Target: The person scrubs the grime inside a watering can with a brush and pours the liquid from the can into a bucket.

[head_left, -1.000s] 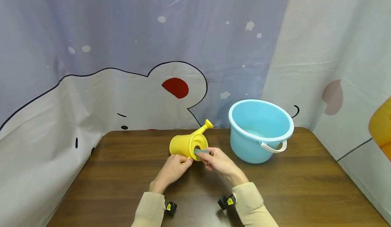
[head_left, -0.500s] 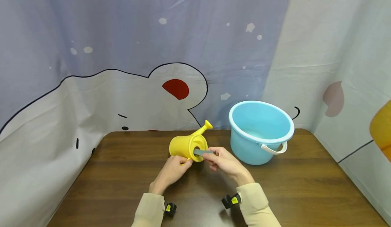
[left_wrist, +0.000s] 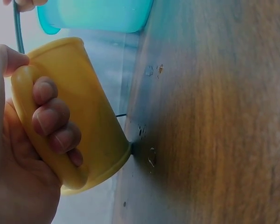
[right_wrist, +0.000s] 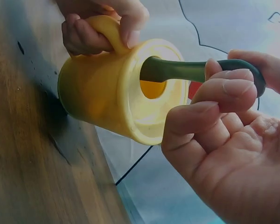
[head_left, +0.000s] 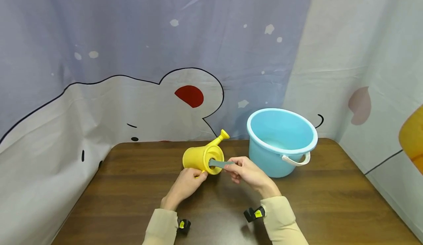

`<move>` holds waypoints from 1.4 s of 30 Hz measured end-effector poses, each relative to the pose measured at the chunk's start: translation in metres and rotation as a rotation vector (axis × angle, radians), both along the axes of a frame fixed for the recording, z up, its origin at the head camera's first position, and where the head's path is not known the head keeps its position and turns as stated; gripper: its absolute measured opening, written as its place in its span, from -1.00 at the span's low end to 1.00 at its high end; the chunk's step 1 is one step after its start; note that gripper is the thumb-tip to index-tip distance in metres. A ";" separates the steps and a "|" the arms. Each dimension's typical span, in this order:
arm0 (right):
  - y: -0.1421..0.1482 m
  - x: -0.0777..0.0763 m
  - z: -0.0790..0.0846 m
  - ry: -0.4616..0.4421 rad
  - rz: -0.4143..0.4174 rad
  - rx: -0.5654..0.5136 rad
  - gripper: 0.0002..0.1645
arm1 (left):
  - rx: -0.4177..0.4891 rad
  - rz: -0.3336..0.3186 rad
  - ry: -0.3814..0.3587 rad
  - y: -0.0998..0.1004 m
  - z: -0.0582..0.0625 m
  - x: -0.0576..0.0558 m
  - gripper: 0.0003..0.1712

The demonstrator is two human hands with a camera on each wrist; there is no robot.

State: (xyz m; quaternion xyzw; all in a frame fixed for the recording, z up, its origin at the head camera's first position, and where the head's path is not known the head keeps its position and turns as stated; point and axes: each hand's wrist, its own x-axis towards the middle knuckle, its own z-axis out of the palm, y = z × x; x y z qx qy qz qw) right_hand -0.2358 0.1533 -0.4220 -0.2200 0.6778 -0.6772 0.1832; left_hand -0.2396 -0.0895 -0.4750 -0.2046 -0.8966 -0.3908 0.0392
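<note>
Sleeves (head_left: 161, 226) came in from the near side over the table (head_left: 115, 197). The left hand (head_left: 185, 185) had its fingers wrapped round the handle (left_wrist: 24, 95) of a yellow watering can (head_left: 194, 158), tilted with its mouth to the right; the right hand (head_left: 251, 174) pinched a grey-green tool (head_left: 219, 164), its left end inside the can's round opening (right_wrist: 154, 89). The step seemed to be working the tool through that opening — in or out, I could not tell. The next move probably called for a steady can and a tool kept in line with the hole. The left wrist view showed the grip mostly hidden from the head view, the right wrist view the tool's rounded outer end. Only the head view showed the spout (head_left: 216, 141) and — farther right — the whole blue bucket (head_left: 269, 163) before the far curtain (head_left: 231, 43).
</note>
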 end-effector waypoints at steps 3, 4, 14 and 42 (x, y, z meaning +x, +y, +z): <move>-0.002 0.001 0.001 -0.024 -0.014 -0.018 -0.78 | 0.006 0.000 -0.010 0.000 -0.001 0.000 -0.46; -0.002 0.001 0.001 -0.026 -0.017 -0.024 -0.78 | 0.007 -0.002 -0.013 0.000 -0.001 -0.001 -0.46; -0.009 -0.001 -0.005 -0.035 -0.059 -0.020 -0.77 | -0.005 -0.002 -0.004 0.000 -0.003 -0.002 -0.46; -0.009 0.004 0.001 0.011 -0.049 0.065 -0.76 | 0.005 -0.003 0.004 0.000 -0.002 -0.001 -0.46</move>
